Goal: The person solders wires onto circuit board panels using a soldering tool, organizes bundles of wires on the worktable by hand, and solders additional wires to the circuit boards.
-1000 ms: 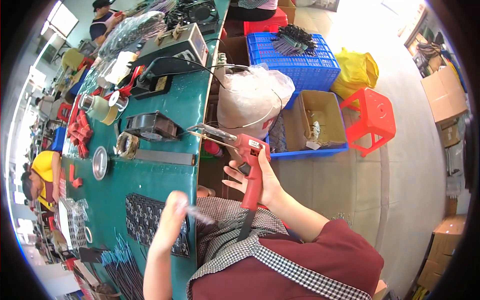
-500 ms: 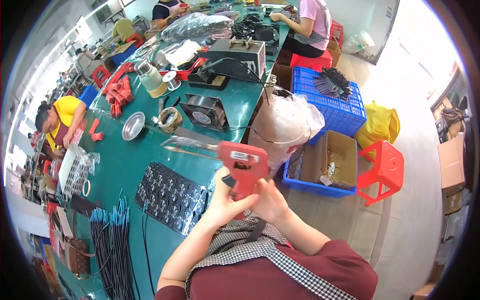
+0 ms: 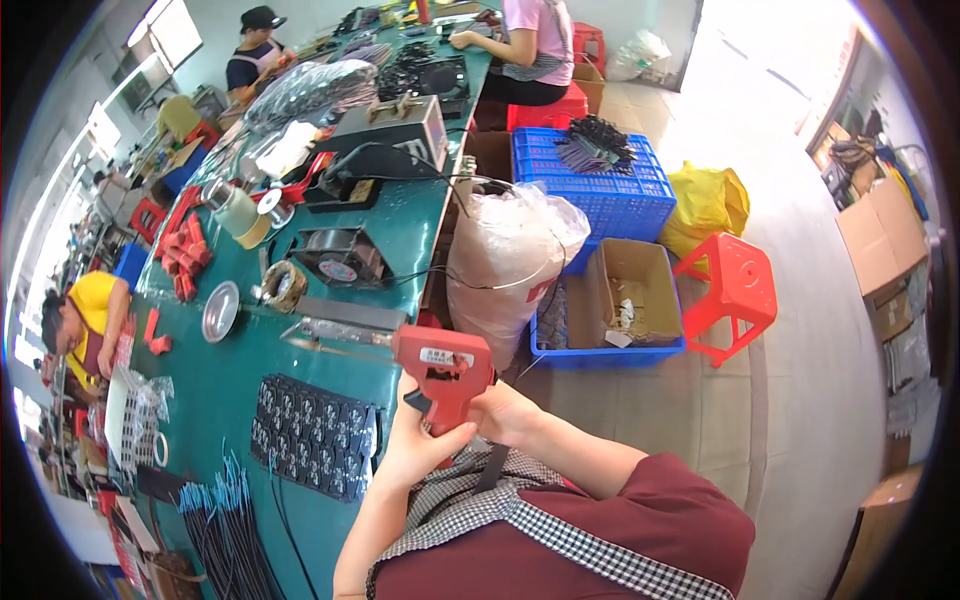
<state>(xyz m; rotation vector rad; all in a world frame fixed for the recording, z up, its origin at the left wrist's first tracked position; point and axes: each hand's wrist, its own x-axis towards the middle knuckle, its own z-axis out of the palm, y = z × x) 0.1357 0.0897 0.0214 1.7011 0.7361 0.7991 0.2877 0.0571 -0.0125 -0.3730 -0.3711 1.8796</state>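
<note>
A red glue gun (image 3: 440, 375) is gripped by both the left hand (image 3: 418, 447) and right hand (image 3: 505, 415), nozzle pointed over the green table (image 3: 225, 385) near a black component tray (image 3: 312, 436).

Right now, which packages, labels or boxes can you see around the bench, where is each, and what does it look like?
Small white rectangular label: on the red pistol-shaped glue gun held in both hands.
Open brown cardboard box: on the floor right of the bench, inside a blue tray.
Bulging clear plastic sack: against the bench edge.
Yellow plastic bag: beside the blue plastic crate.
</note>
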